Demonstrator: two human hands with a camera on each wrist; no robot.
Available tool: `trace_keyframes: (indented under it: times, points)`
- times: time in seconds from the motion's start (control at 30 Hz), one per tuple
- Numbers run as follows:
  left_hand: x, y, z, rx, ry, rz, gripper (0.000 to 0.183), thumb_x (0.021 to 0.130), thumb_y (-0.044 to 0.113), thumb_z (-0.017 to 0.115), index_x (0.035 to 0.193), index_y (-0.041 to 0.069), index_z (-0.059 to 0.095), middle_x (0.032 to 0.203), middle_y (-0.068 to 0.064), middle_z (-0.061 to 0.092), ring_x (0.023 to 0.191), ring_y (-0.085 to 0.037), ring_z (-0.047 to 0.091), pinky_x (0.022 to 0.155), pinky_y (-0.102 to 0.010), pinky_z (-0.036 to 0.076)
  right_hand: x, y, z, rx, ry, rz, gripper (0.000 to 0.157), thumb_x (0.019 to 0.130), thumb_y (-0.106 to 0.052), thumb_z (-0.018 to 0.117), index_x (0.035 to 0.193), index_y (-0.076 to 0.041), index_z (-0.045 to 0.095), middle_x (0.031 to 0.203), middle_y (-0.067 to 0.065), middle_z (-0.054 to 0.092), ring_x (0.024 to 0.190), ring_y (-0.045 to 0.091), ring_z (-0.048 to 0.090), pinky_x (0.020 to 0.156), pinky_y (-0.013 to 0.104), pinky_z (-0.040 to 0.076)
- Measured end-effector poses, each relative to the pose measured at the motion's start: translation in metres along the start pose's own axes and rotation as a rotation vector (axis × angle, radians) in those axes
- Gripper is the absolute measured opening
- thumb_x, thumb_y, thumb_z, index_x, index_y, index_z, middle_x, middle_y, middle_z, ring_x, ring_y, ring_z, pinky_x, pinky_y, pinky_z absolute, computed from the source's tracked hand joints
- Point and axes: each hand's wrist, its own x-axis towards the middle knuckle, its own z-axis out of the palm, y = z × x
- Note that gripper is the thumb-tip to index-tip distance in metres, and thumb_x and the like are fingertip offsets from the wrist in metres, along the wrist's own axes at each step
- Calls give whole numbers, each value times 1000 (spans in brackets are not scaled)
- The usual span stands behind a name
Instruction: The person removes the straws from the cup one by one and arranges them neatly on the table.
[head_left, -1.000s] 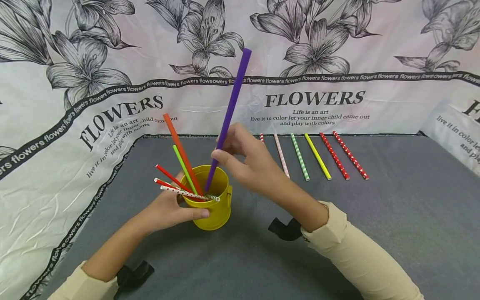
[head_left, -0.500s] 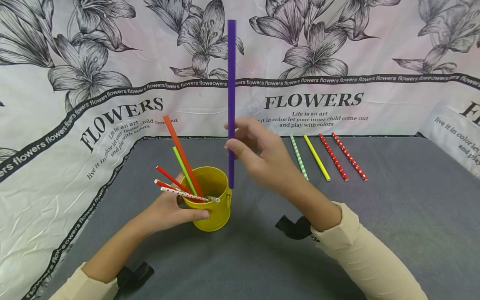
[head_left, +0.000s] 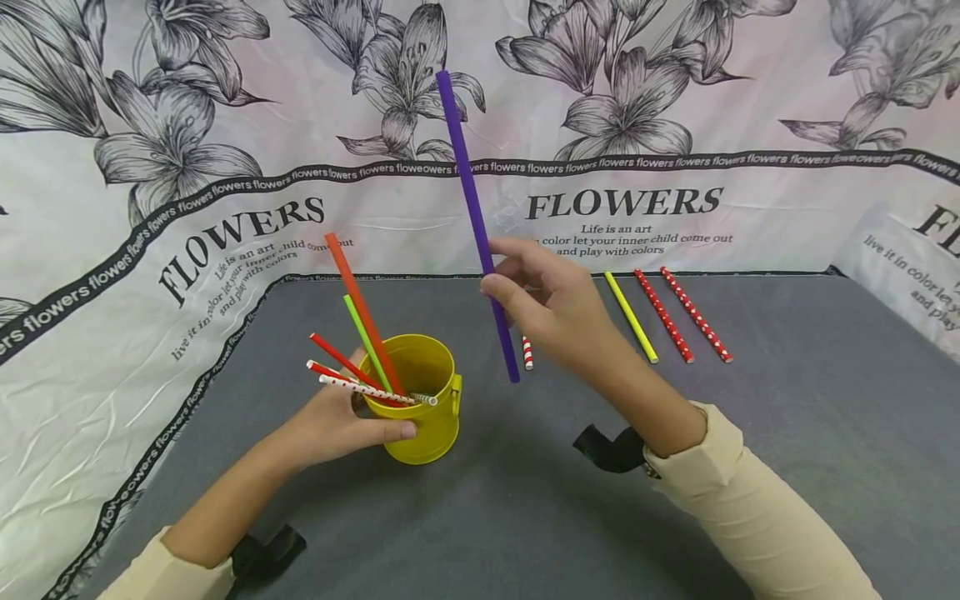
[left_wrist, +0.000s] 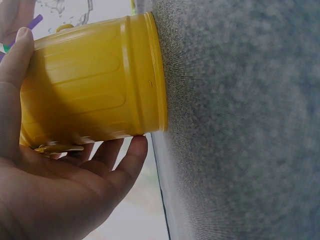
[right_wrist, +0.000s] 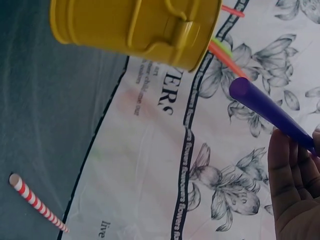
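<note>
In the head view my left hand [head_left: 337, 425] grips a small yellow metal bucket [head_left: 426, 437] standing upright on the table. Thumb and fingers wrap its side in the left wrist view. Out of its mouth lean an orange straw [head_left: 356, 300], a bright green straw [head_left: 366, 337] and several red or patterned ones. My right hand [head_left: 562, 308] pinches a long purple straw [head_left: 468, 183] between thumb and fingers, right of the bucket. The straw tilts, top to the left, its lower end apart from the rim. The right wrist view shows that end [right_wrist: 240, 89] close up.
On the grey table [head_left: 810, 417], a yellow straw [head_left: 632, 318] and two red dotted straws [head_left: 663, 315] lie right of my right hand. Behind that hand, a red-and-white striped straw [head_left: 528, 354] is partly hidden. A flower-printed cloth [head_left: 420, 217] hangs along the back.
My right hand has drawn the purple straw out of the bucket and carried it to the right, its top swinging left. The left hand and bucket have stayed in place.
</note>
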Motion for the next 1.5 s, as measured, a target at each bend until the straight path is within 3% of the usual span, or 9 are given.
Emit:
trace_keyframes:
  times: [0.37, 0.6, 0.8, 1.1, 1.27, 1.5]
  points:
    - [0, 0, 0, 12, -3, -17, 72, 79, 24, 87, 136, 11, 45, 131, -7, 55, 111, -24, 58, 90, -48, 52, -9, 24, -20, -109, 12, 105, 32, 97, -7, 66, 129, -7, 64, 87, 1, 69, 77, 17, 65, 71, 25, 55]
    - [-1, -1, -1, 0, 0, -30, 72, 79, 23, 87, 136, 11, 45, 130, -8, 56, 111, -25, 58, 90, -50, 52, -15, 45, -34, -156, 30, 178, 25, 98, -9, 65, 122, -9, 69, 83, 4, 69, 67, 19, 58, 56, 26, 45]
    - [-2, -1, -1, 9, 7, -43, 72, 79, 24, 88, 136, 11, 45, 130, -7, 56, 111, -25, 58, 91, -48, 52, -18, 60, -49, -190, 43, 240, 22, 98, -12, 63, 118, -7, 70, 83, 9, 69, 67, 19, 58, 56, 26, 43]
    - [-1, -1, -1, 42, 1, -88, 71, 79, 29, 87, 133, 10, 46, 130, -8, 54, 110, -25, 58, 91, -44, 52, -34, 93, -75, -235, 49, 415, 23, 97, -14, 59, 117, -6, 69, 85, 9, 67, 62, 18, 56, 50, 27, 44]
    - [-2, -2, -1, 46, -2, -94, 70, 79, 30, 87, 133, 10, 46, 130, -8, 53, 111, -25, 57, 91, -42, 52, -42, 106, -87, -276, 27, 457, 27, 98, -13, 56, 122, -3, 66, 92, 14, 68, 65, 18, 57, 52, 26, 46]
    - [-1, -1, -1, 21, -3, -47, 72, 79, 26, 87, 135, 11, 44, 130, -8, 55, 110, -26, 58, 89, -48, 52, -47, 116, -107, -344, 30, 566, 34, 96, -10, 49, 127, -2, 63, 107, 21, 67, 80, 25, 57, 54, 27, 46]
